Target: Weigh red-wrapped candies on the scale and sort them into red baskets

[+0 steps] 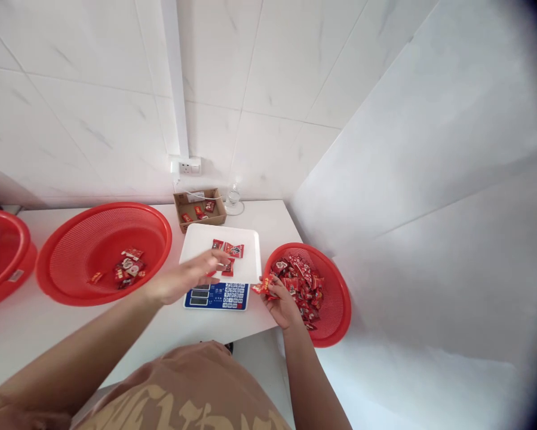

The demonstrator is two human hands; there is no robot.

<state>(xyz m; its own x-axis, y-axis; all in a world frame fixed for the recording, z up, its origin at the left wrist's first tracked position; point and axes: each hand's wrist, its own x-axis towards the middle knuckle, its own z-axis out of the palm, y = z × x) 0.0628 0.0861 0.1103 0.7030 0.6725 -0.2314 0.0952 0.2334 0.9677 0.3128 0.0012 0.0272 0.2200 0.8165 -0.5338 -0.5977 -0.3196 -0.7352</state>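
White bench (268,221) carries the scale (236,295); right hand (284,304) has red packets (263,286) in its grip; left hand (178,280) hovers over the tray (245,233), grip unclear, best kept from pressing it.

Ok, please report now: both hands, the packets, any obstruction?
Left hand over white square plastic scale tray, grip unclear. Right hand holding at least one red wrapped packet near rightmost round red plastic basket. Left hand partly hides tray.

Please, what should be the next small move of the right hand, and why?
Probably the right hand should shift left over the white tray: it holds red packaging near the tray's edge, and similar small packets already lie there.
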